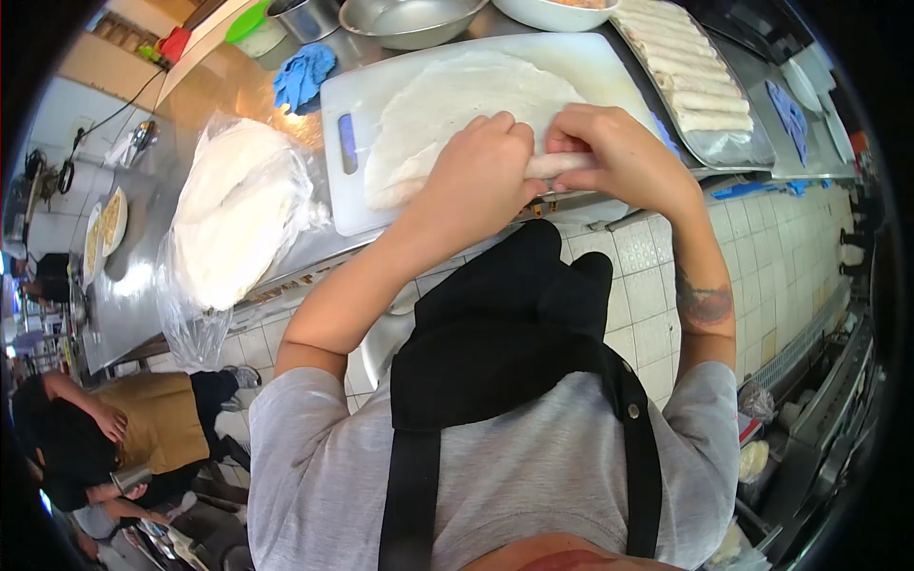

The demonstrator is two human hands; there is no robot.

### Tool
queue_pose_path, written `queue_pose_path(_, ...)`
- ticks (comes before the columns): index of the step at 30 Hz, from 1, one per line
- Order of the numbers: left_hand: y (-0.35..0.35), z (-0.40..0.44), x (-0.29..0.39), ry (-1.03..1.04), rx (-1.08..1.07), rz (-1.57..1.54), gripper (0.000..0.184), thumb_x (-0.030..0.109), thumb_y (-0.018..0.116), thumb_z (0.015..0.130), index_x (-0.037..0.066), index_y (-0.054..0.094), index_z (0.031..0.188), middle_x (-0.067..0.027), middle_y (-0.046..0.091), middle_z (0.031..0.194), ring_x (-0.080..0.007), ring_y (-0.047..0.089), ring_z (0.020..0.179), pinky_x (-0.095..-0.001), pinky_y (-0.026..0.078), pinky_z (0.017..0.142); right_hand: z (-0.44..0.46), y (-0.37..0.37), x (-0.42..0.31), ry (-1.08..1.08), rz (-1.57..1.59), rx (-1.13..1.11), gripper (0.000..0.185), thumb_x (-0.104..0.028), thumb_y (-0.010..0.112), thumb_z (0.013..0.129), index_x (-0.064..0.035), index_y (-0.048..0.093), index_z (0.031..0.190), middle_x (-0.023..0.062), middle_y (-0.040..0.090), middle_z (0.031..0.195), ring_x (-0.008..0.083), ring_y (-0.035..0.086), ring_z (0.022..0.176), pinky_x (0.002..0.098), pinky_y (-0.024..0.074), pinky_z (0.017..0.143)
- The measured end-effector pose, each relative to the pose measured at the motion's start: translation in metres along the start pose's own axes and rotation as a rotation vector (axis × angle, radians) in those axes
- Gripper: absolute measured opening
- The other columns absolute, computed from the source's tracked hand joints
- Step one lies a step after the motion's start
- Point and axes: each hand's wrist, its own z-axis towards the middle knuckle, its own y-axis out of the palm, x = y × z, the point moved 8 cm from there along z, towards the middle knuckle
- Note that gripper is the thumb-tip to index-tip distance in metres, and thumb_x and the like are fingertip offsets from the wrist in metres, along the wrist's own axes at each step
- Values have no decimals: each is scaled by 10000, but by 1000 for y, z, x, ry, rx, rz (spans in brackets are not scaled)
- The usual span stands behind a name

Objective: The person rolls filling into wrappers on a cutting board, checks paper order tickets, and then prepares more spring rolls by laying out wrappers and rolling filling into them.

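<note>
A pale rolled-up wrapper (549,166) lies at the near edge of the white cutting board (345,205). My left hand (484,167) closes its fingers around the roll's left end. At the other end, my right hand (609,157) pinches the roll between thumb and fingers. Beyond both hands a thin, pale round wrapper sheet (457,100) is spread over the board. What is inside the roll is hidden.
Left of the board sits a stack of pale sheets (238,209) in clear plastic. Finished rolls (690,71) line a metal tray at right. Behind are a blue cloth (304,76), a metal bowl (409,21) and a white bowl (557,14). Another person (143,423) stands at lower left.
</note>
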Motion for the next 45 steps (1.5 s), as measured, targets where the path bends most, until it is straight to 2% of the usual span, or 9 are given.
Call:
queue_pose_path(8, -30, -35, -25, -131, -40, 72, 290, 162, 809, 708, 3, 635, 878, -129, 584, 898, -336, 576, 857, -410, 475, 763, -9, -4, 7, 2, 100, 25, 310, -89, 833, 638, -21, 621, 854, 117, 591, 736, 274, 575, 679, 344, 453, 635)
queue_pose_path(12, -61, -55, -19, -82, 68, 168, 272, 103, 799, 704, 23, 653, 919, -117, 581, 851, -328, 578, 843, -408, 475, 752, -13, -8, 7, -20, 107, 58, 309, -86, 831, 655, -26, 610, 862, 92, 560, 711, 242, 548, 662, 330, 449, 634)
queue_pose_path(15, -58, -62, -31, -138, 32, 94, 276, 99, 795, 716, 21, 653, 939, -116, 613, 845, -316, 607, 812, -393, 494, 731, -13, -8, 13, 4, 122, 19, 295, -93, 822, 689, -32, 598, 871, 72, 538, 691, 203, 529, 653, 312, 445, 632)
queue_pose_path(21, -67, -49, -52, -357, -111, -138, 219, 98, 787, 773, 9, 621, 884, -65, 631, 785, -166, 602, 697, -296, 502, 673, -11, -15, 26, 96, 168, -70, 229, -82, 768, 777, -19, 550, 800, 9, 491, 693, 87, 450, 674, 245, 413, 634)
queue_pose_path(22, -66, -49, -60, -357, -119, -199, 199, 122, 770, 779, 6, 640, 874, -119, 658, 751, -225, 637, 654, -322, 504, 631, -8, -16, 26, 94, 148, -74, 213, -89, 763, 786, -16, 563, 801, 10, 493, 690, 86, 448, 672, 244, 412, 633)
queue_pose_path(23, -65, -47, -64, -360, -162, -209, 189, 122, 763, 786, 2, 646, 875, -116, 656, 753, -220, 634, 659, -321, 502, 634, -6, -17, 26, 92, 128, -79, 200, -96, 757, 795, -12, 576, 801, 12, 494, 686, 86, 446, 670, 244, 411, 631)
queue_pose_path(30, -64, -37, -75, -243, -207, -152, 111, 85, 709, 840, 3, 697, 913, -70, 612, 799, -154, 564, 706, -284, 458, 656, 5, -21, 31, -29, -60, -14, 119, -50, 708, 811, 12, 688, 910, 95, 636, 836, 220, 599, 737, 313, 463, 672)
queue_pose_path(36, -64, -37, -73, -218, -135, -207, 127, 22, 670, 842, 14, 718, 960, -61, 631, 848, -155, 568, 739, -281, 458, 689, 8, 1, -26, -339, -109, 26, 380, 79, 576, 763, -10, 662, 1122, 156, 635, 1027, 350, 624, 943, 387, 497, 832)
queue_pose_path(45, -76, -62, -68, -156, 10, -250, 217, -8, 676, 813, 10, 710, 1027, -98, 684, 961, -207, 633, 859, -323, 495, 813, 23, 14, -37, -207, -167, -64, 341, -19, 642, 799, -23, 659, 1139, 141, 634, 1047, 332, 618, 965, 398, 496, 863)
